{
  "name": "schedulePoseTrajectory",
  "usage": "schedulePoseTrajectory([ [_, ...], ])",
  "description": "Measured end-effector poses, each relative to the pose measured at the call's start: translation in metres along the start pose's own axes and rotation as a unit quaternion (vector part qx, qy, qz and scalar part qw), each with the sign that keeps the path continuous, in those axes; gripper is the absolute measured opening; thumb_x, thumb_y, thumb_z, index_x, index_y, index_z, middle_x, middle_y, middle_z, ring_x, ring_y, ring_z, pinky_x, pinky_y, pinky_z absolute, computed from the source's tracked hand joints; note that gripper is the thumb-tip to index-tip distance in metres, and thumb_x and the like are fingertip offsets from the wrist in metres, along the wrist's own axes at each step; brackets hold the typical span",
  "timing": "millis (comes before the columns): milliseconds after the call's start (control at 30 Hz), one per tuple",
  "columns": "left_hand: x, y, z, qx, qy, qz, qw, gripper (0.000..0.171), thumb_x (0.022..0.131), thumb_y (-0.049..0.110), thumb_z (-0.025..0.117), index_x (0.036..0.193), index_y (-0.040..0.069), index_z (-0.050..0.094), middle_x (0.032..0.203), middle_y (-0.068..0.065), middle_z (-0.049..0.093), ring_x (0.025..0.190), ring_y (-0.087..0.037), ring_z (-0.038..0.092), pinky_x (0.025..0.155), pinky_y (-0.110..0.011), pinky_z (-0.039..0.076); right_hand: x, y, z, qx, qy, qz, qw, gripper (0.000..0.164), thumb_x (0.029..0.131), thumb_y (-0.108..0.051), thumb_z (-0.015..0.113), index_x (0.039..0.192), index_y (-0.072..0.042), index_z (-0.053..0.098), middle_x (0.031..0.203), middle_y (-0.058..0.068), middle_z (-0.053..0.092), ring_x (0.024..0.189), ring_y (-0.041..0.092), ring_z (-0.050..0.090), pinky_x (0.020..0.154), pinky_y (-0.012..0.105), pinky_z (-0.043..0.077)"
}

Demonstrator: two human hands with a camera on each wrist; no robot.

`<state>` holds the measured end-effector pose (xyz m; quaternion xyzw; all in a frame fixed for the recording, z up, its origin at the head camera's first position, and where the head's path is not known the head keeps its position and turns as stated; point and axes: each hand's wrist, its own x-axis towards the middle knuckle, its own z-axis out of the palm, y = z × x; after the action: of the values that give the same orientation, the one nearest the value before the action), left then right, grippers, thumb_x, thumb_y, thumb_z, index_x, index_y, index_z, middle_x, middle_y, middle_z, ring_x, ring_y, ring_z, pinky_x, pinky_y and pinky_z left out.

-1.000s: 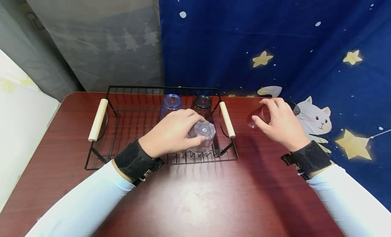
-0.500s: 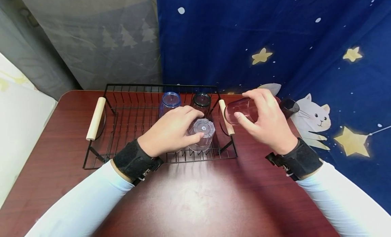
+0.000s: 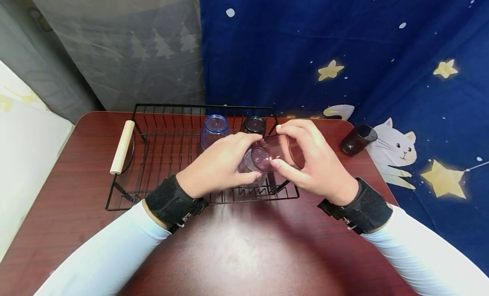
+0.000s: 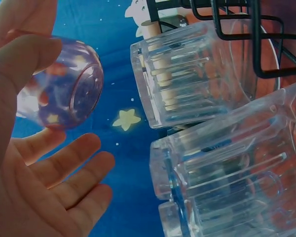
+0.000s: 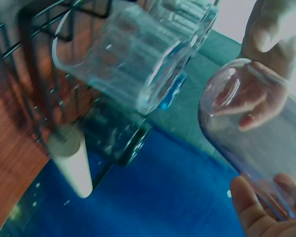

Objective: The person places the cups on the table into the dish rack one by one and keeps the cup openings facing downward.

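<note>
My right hand (image 3: 318, 168) grips a pinkish see-through glass (image 3: 268, 152), tilted nearly sideways above the right end of the rack, its rounded base towards my left hand. My left hand (image 3: 217, 162) is spread with thumb and fingers apart around that base; in the left wrist view the thumb overlaps the glass (image 4: 64, 94) and the fingers lie below it. Beneath stands an upside-down clear ridged glass (image 3: 252, 185) in the black wire rack (image 3: 164, 160). A second clear glass (image 4: 227, 173) shows in the left wrist view, hidden by my left hand in the head view.
Behind the hands, a blue glass (image 3: 216, 125) and a dark glass (image 3: 255, 124) stand upside down in the rack. A dark tumbler (image 3: 357, 140) stands at the table's right edge. The rack has wooden handles (image 3: 123, 147); a blue curtain (image 3: 267, 54) hangs behind.
My right hand has carried the pinkish glass left from the table's right side to over the rack, tilting it. The left hand stays almost where it was.
</note>
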<state>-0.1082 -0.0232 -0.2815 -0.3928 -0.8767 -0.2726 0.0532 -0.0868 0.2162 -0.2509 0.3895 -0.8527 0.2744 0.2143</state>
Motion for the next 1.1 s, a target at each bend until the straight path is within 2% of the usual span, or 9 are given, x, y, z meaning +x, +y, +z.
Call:
schedulePoseTrajectory([
  [133, 0.000, 0.001, 0.001, -0.026, 0.008, 0.010, 0.9996, 0.079, 0.079, 0.038, 0.081, 0.141, 0.004, 0.046, 0.122, -0.008, 0.062, 0.107, -0.017, 0.060, 0.093, -0.034, 0.051, 0.003, -0.007, 0.007, 0.027, -0.003, -0.008, 1.000, 0.061, 0.096, -0.051, 0.058, 0.130, 0.000, 0.053, 0.128, 0.021, 0.052, 0.108, 0.026, 0.049, 0.098, 0.029, 0.039],
  [233, -0.002, 0.001, 0.000, -0.052, 0.012, 0.011, 0.9985, 0.081, 0.076, 0.036, 0.083, 0.140, 0.003, 0.046, 0.123, -0.009, 0.061, 0.108, -0.017, 0.060, 0.094, -0.033, 0.051, 0.006, -0.010, 0.012, 0.047, 0.003, -0.014, 0.999, 0.062, 0.097, -0.051, 0.057, 0.129, 0.001, 0.051, 0.130, 0.022, 0.051, 0.116, 0.029, 0.049, 0.105, 0.030, 0.037],
  [400, -0.006, -0.002, -0.008, -0.076, 0.014, 0.001, 0.9970, 0.084, 0.075, 0.040, 0.085, 0.141, 0.005, 0.047, 0.126, -0.006, 0.060, 0.111, -0.015, 0.058, 0.096, -0.033, 0.050, 0.006, -0.007, 0.017, 0.089, 0.009, -0.024, 0.996, 0.065, 0.098, -0.050, 0.057, 0.129, 0.006, 0.047, 0.132, 0.023, 0.049, 0.126, 0.033, 0.045, 0.110, 0.032, 0.034],
  [567, -0.010, -0.007, -0.018, -0.095, 0.022, -0.015, 0.9951, 0.086, 0.074, 0.044, 0.086, 0.143, 0.009, 0.047, 0.133, -0.005, 0.058, 0.115, -0.015, 0.058, 0.099, -0.034, 0.049, 0.001, 0.003, 0.019, 0.093, 0.013, -0.010, 0.996, 0.066, 0.097, -0.052, 0.057, 0.130, 0.005, 0.047, 0.135, 0.021, 0.050, 0.122, 0.028, 0.048, 0.110, 0.027, 0.033],
  [600, -0.011, -0.008, -0.020, -0.100, 0.026, -0.020, 0.9945, 0.087, 0.074, 0.044, 0.086, 0.144, 0.009, 0.047, 0.134, -0.004, 0.058, 0.115, -0.015, 0.058, 0.099, -0.034, 0.049, 0.000, 0.004, 0.020, 0.092, 0.008, -0.003, 0.996, 0.067, 0.097, -0.052, 0.057, 0.131, 0.004, 0.047, 0.134, 0.019, 0.050, 0.114, 0.023, 0.052, 0.109, 0.026, 0.034],
  [700, -0.013, -0.009, -0.024, -0.122, 0.036, -0.025, 0.9916, 0.086, 0.074, 0.043, 0.087, 0.143, 0.011, 0.048, 0.135, -0.003, 0.057, 0.115, -0.013, 0.057, 0.098, -0.034, 0.049, -0.005, 0.009, 0.022, 0.091, -0.019, 0.020, 0.995, 0.067, 0.098, -0.053, 0.056, 0.136, 0.002, 0.046, 0.133, 0.017, 0.052, 0.108, 0.020, 0.053, 0.106, 0.026, 0.035],
  [767, -0.014, -0.009, -0.025, -0.136, 0.045, -0.024, 0.9894, 0.084, 0.075, 0.042, 0.087, 0.143, 0.011, 0.048, 0.135, -0.002, 0.057, 0.115, -0.012, 0.057, 0.098, -0.034, 0.049, -0.007, 0.010, 0.024, 0.087, -0.043, 0.037, 0.995, 0.067, 0.098, -0.053, 0.055, 0.139, -0.001, 0.044, 0.132, 0.014, 0.053, 0.111, 0.020, 0.053, 0.107, 0.027, 0.035],
  [867, -0.015, -0.008, -0.026, -0.148, 0.064, -0.017, 0.9867, 0.083, 0.076, 0.042, 0.086, 0.143, 0.011, 0.048, 0.137, -0.002, 0.056, 0.115, -0.011, 0.057, 0.097, -0.034, 0.049, -0.010, 0.010, 0.026, 0.073, -0.076, 0.052, 0.993, 0.063, 0.098, -0.049, 0.058, 0.139, -0.004, 0.044, 0.132, 0.012, 0.054, 0.126, 0.026, 0.049, 0.113, 0.033, 0.033],
  [1100, -0.020, -0.010, -0.035, -0.179, 0.122, -0.017, 0.9761, 0.081, 0.076, 0.034, 0.087, 0.141, 0.010, 0.046, 0.132, -0.003, 0.058, 0.108, -0.011, 0.063, 0.092, -0.033, 0.053, -0.010, 0.011, 0.026, 0.024, -0.118, 0.046, 0.992, 0.058, 0.094, -0.039, 0.068, 0.138, -0.007, 0.046, 0.136, 0.008, 0.054, 0.127, 0.025, 0.050, 0.105, 0.043, 0.039],
])
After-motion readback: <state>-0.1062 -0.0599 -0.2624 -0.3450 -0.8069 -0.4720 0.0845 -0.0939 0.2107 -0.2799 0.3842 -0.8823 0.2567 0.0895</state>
